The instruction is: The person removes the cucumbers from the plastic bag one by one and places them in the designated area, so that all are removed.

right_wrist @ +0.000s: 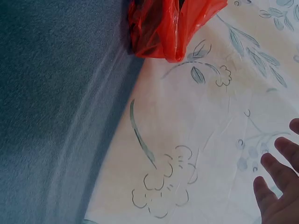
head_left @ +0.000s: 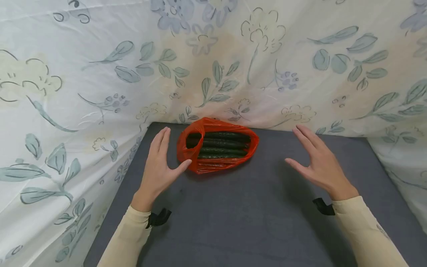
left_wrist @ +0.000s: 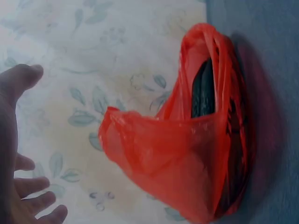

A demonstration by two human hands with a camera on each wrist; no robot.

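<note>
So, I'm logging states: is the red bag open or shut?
Open: the red bag gapes, with dark green cucumbers showing inside.

Red plastic bag [head_left: 217, 165] of cucumbers [head_left: 224, 143] on grey table [head_left: 233, 218]; left hand [head_left: 156, 171] near, right hand [head_left: 321, 168] well apart

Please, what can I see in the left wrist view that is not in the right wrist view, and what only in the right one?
Only the left wrist view shows the left hand and, clearly, cucumbers; whether any show in the other view is too cropped to tell. Only the right wrist view shows the right hand. Both share the red bag, the table and the floral cloth.
</note>
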